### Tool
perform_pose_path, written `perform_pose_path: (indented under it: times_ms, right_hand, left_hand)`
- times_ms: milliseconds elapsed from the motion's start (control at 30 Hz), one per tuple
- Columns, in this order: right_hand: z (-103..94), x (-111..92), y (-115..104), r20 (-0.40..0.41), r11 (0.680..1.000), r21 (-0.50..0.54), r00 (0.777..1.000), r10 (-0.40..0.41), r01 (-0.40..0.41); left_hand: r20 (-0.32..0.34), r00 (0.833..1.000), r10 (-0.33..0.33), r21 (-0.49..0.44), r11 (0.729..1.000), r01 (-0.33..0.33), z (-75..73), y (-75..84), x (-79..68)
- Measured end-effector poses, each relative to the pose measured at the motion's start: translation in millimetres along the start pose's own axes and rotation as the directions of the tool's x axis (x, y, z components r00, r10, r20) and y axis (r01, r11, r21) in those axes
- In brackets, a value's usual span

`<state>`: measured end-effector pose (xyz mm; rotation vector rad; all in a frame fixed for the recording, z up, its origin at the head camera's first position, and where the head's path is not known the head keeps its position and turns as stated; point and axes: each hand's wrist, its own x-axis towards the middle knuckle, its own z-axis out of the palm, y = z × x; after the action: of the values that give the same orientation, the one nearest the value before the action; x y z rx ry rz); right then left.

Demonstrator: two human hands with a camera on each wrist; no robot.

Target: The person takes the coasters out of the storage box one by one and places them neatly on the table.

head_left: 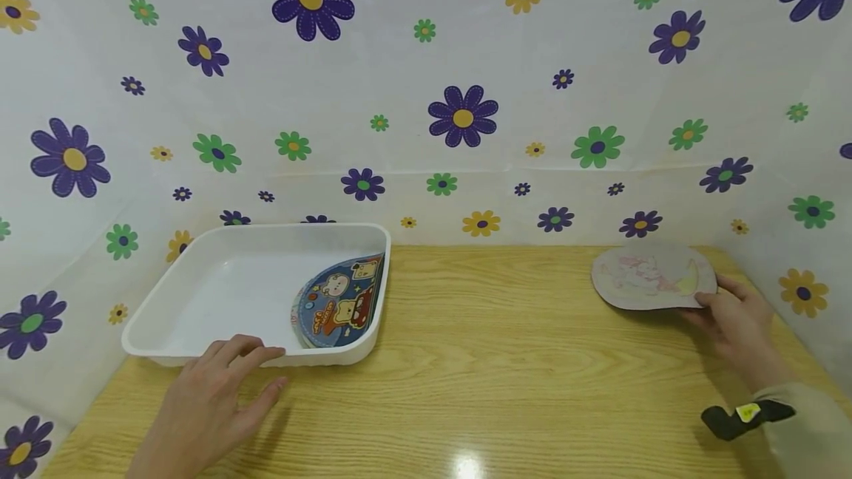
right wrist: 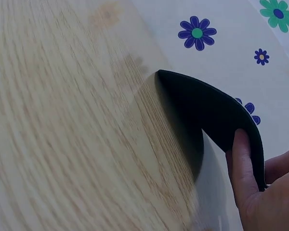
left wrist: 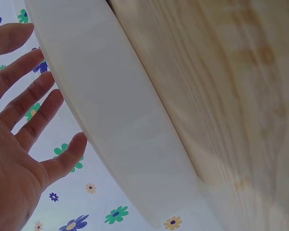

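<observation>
My right hand (head_left: 735,320) pinches the near right edge of a thin rounded mat (head_left: 655,276), thumb on top and fingers beneath. Its upper face is pale with a faded pink and yellow print. In the right wrist view the dark underside of the mat (right wrist: 209,103) shows, bent, with one tip at the table's far edge. My left hand (head_left: 213,394) is at the front rim of a white tray (head_left: 226,287), fingers spread and loosely extended. Inside the tray, against its right wall, lies a blue mat with cartoon print (head_left: 342,301), a paler edge showing under it.
The wood-grain table (head_left: 479,361) stretches between the tray and my right hand. Behind and at both sides hangs a white sheet with a flower print (head_left: 399,72). A black band with a yellow tag (head_left: 748,414) is on the right sleeve.
</observation>
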<state>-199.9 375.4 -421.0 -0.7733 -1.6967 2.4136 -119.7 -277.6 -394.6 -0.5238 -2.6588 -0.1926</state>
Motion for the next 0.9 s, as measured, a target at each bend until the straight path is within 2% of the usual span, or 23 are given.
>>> perform_pose_path:
  times_ms: [167,333,533,667,733,800,900]
  right_hand:
    - [-3.6,4.1,-1.1,-0.034,1.0,-0.016,0.999,-0.009,0.008]
    - [-10.3,6.9,-2.1,-0.019,0.999,-0.024,0.999,-0.032,0.032]
    - [-15.2,12.6,-6.2,-0.052,0.992,-0.124,0.998,-0.045,0.038]
    - [-16.0,15.3,-9.0,-0.084,0.975,-0.218,0.994,-0.065,0.045]
    - [-16.5,17.7,-9.6,-0.086,0.946,-0.317,0.992,-0.094,0.063]
    - [-17.1,21.5,-9.4,-0.082,0.896,-0.434,0.987,-0.136,0.087]
    - [-18.6,25.8,-8.6,-0.062,0.787,-0.604,0.977,-0.205,0.126]
  left_hand:
    - [0.0,1.0,-0.006,-0.002,1.0,0.006,-0.7,0.0,-0.1]
    - [-0.003,1.0,-0.008,-0.003,1.0,0.008,-0.3,0.5,0.0]
    - [0.011,1.0,-0.019,-0.01,1.0,0.019,-0.4,1.4,0.5]
    - [0.034,0.999,-0.035,-0.012,0.999,0.035,-0.7,1.3,0.3]
    - [0.034,0.999,-0.037,-0.009,0.999,0.037,-0.9,1.2,-0.1]
    - [0.04,0.998,-0.043,-0.006,0.999,0.043,-1.6,1.7,-0.2]
    - [0.039,0.998,-0.044,-0.006,0.999,0.044,-2.1,1.6,-0.3]
